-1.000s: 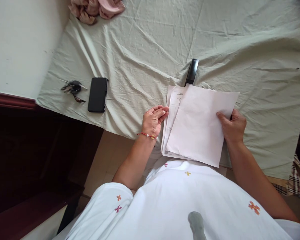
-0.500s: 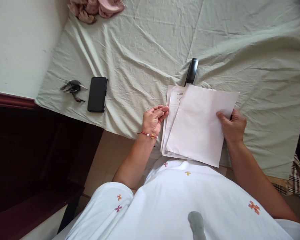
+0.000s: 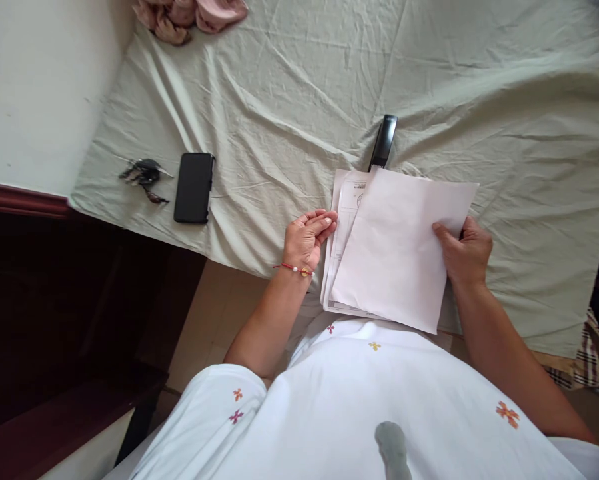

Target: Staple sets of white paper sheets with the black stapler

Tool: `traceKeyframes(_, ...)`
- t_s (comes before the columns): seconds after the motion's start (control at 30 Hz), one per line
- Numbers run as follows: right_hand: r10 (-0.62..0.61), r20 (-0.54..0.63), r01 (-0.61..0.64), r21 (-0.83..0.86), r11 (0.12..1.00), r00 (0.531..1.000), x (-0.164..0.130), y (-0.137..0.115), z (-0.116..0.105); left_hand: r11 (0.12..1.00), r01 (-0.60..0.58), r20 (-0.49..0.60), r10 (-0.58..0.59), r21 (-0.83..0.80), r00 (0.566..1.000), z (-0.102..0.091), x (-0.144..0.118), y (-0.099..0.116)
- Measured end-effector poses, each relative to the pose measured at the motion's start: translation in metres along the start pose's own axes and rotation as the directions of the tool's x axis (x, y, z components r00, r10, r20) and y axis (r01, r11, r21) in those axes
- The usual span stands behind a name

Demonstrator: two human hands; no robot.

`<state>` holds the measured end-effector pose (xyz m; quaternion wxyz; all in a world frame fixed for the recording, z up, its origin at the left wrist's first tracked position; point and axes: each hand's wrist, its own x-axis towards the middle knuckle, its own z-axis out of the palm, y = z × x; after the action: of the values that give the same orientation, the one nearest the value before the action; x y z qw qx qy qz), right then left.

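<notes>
Wall: a plain pale wall [image 3: 34,87] fills the upper left, meeting the bed along its left edge.
Trim: a dark reddish wooden ledge [image 3: 19,199] runs below the wall.
Bed: a bed [image 3: 289,87] covered by a wrinkled pale green sheet takes up most of the view; creases fan out across it.
Floor: a beige tiled floor [image 3: 214,320] shows below the near edge of the bed.
Furniture: dark wooden furniture [image 3: 69,320] stands at the lower left, mostly in shadow.
Far corner: a bundle of pink cloth [image 3: 189,13] lies on the bed by the wall.
Right edge: a checked fabric [image 3: 592,360] hangs beside the bed.
Light: soft, even daylight, brightest on the wall and sheet.
</notes>
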<state>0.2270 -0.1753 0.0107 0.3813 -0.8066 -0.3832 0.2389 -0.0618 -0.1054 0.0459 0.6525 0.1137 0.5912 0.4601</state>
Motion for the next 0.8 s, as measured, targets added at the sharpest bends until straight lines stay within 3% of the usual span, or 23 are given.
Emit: traceKeyframes(0.8,-0.005,-0.023,0.005,0.035,0.999,1.000,0.0011,0.0004,0.0019,1.000,-0.007,-0.005,0.007,0.003,1.000,0.0050,-0.0040,0.0006)
